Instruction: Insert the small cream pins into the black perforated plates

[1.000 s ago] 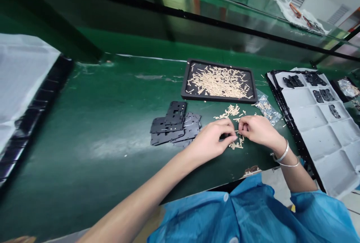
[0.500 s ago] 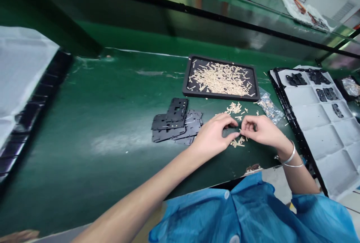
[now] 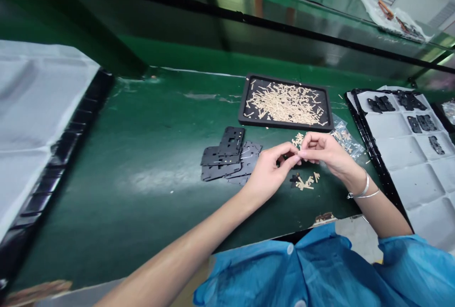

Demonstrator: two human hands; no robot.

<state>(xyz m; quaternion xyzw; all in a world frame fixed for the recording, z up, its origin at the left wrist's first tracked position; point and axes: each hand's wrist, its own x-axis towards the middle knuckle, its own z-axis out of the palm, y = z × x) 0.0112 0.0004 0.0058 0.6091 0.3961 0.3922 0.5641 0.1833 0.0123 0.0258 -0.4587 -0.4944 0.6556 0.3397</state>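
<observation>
While the left hand [image 3: 267, 173] and right hand [image 3: 325, 153] pinch together on a tiny dark piece [image 3: 288, 157] just above the green table [image 3: 142, 165], near the scattered tan strips [image 3: 306, 183], it looks featherlight, thin and easily dropped, best gripped by its edges with fingertips.

From my feed the light is even and moderately bright, falling from above. A pale sheen lies on the green bench top [image 3: 156, 179] at centre left, and glare streaks the shiny rail [image 3: 284, 8] along the top. The upper left is dim. Edges bow with wide-angle distortion; the centre stays sharp.
</observation>
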